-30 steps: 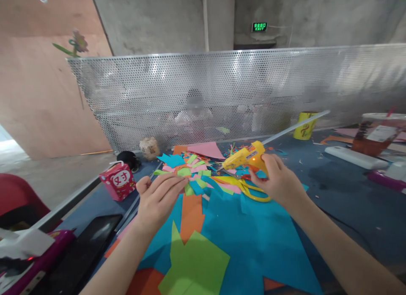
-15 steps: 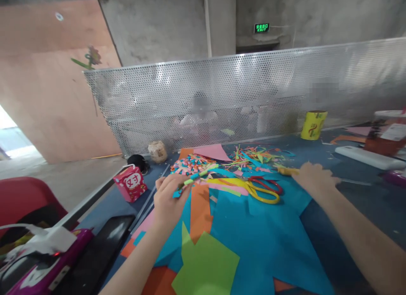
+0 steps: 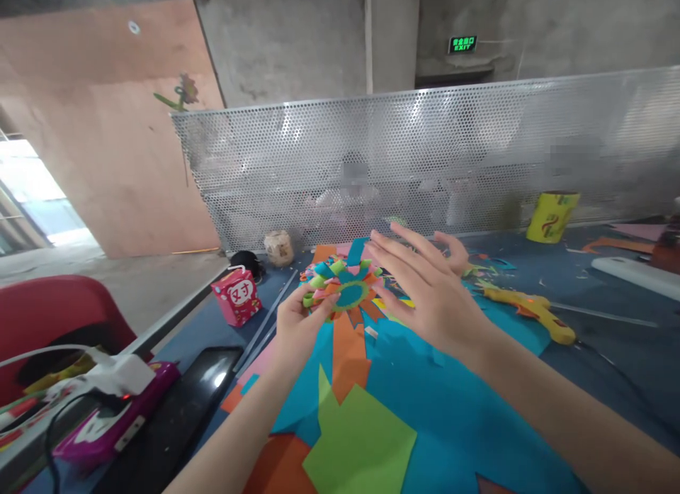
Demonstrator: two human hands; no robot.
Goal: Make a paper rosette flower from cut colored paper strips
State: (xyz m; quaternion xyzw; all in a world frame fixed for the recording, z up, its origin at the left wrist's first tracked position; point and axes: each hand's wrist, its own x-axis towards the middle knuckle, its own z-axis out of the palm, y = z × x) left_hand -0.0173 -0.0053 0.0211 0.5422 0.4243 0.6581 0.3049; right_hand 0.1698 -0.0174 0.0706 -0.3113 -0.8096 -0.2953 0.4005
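My left hand (image 3: 302, 320) pinches the left edge of a round paper craft (image 3: 353, 293), a blue and green centre with looped strips of several colours around it. A flat blue strip (image 3: 357, 251) sticks up at its far side. Beside the craft's right edge, my right hand (image 3: 430, 288) has its fingers spread and holds nothing I can see; whether its thumb touches the strips I cannot tell. On the table to the right rests a yellow glue gun (image 3: 531, 311) with a clear glue stick. Blue sheets (image 3: 425, 402) and an orange piece (image 3: 350, 352) lie beneath.
A green sheet (image 3: 361, 437) lies in front. To the left are a pink carton (image 3: 237, 295), a dark phone-like slab (image 3: 180, 402) and a purple power strip (image 3: 117, 416). A yellow roll (image 3: 552, 217) stands by the perforated metal screen (image 3: 297, 168), beyond which a person sits.
My right hand has left the glue gun and come over to the paper craft. The craft is now tilted so its round face shows. The scissors are now hidden from sight.
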